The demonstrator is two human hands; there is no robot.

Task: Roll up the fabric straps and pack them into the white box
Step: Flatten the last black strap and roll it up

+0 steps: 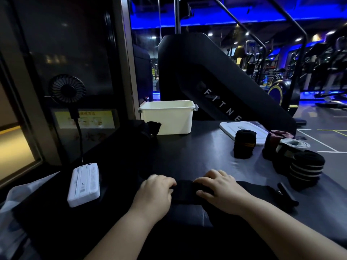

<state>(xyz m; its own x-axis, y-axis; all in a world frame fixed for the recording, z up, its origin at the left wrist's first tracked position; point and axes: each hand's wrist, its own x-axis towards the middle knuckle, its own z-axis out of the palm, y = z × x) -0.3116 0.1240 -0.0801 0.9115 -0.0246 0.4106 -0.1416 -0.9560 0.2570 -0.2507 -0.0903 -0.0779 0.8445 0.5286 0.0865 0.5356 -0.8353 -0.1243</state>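
Rolling step in hand: black strap point(185, 192) lying at near edge of counter point(197, 158), left hand point(155, 188) and right hand point(221, 186) both curling fingers over it. White box point(167, 119) standing open at far edge, well apart. Next move probably calling for tight, even winding, then lifting to box.

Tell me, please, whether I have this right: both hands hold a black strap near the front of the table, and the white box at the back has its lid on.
Not quite: the head view shows the white box open, its lid lying on the table to its right. The left hand and right hand do hold the black strap near the front.
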